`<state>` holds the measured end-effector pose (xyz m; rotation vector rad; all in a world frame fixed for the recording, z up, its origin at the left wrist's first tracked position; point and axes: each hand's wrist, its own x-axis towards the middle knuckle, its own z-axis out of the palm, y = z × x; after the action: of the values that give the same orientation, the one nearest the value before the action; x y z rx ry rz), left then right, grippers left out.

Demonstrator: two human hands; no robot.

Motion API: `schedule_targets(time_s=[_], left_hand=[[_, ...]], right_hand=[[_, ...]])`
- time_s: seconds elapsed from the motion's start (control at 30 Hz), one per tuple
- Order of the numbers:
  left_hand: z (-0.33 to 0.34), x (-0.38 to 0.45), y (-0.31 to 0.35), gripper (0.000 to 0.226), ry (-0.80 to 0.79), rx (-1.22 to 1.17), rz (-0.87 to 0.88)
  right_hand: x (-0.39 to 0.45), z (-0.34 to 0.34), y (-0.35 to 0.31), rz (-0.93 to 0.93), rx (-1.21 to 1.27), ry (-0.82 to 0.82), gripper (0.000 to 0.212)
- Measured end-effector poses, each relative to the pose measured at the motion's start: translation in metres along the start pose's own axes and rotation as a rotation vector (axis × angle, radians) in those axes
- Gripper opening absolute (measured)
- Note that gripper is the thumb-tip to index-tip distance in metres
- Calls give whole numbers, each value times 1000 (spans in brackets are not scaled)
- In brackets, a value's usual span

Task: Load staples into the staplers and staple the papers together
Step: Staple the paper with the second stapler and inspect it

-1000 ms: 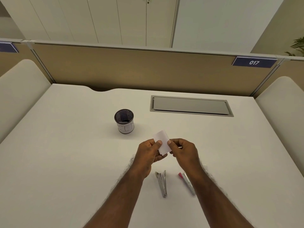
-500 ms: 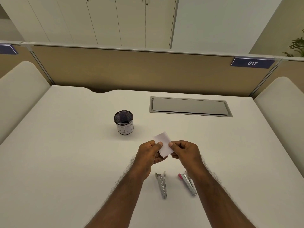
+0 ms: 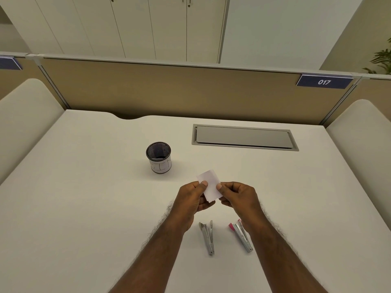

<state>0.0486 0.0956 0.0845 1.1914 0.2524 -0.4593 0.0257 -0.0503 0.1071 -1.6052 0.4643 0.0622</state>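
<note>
Both hands hold a small white rectangular slip of paper [image 3: 208, 185] up above the white table [image 3: 84, 208], near its middle. The left hand [image 3: 191, 199] has its grip pinched on the slip's left edge, thumb on the upper face and fingers curled beneath. The right hand [image 3: 238, 197] grips the right edge the same way, thumb on top, fingers folded under. The slip is tilted, its far corner pointing away from the person.

On the table just below the hands lie two staplers, side by side but apart. The plain silver metal stapler [image 3: 207, 237] lies between the forearms with its arms sprung open in a narrow V. The silver stapler with a pink end [image 3: 241, 234] lies to its right, partly hidden by the right wrist.

Farther off to the left stands a black mesh cup wrapped in white paper [image 3: 158, 157]. A grey rectangular cable hatch [image 3: 243, 137] sits flush in the table's far side
</note>
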Motion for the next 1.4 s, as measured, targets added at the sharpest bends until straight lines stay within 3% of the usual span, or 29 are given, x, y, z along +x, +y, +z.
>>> schedule_targets(time_s=[0.5, 0.67, 0.87, 1.13, 1.4], left_hand=[[0, 0, -4, 28, -18, 25, -18], [-1, 0, -2, 20, -15, 14, 11], [-3, 4, 7, 30, -41, -87, 0], [-1, 6, 1, 13, 50, -73, 27], [-8, 2, -19, 21, 16, -151, -75]], right_hand=[[-1, -1, 3, 30, 43, 6, 14], [-1, -2, 5, 33, 27, -24, 14], [-3, -4, 8, 18, -33, -72, 14], [-3, -3, 10, -19, -99, -92, 13], [1, 3, 26, -49, -75, 11, 12]])
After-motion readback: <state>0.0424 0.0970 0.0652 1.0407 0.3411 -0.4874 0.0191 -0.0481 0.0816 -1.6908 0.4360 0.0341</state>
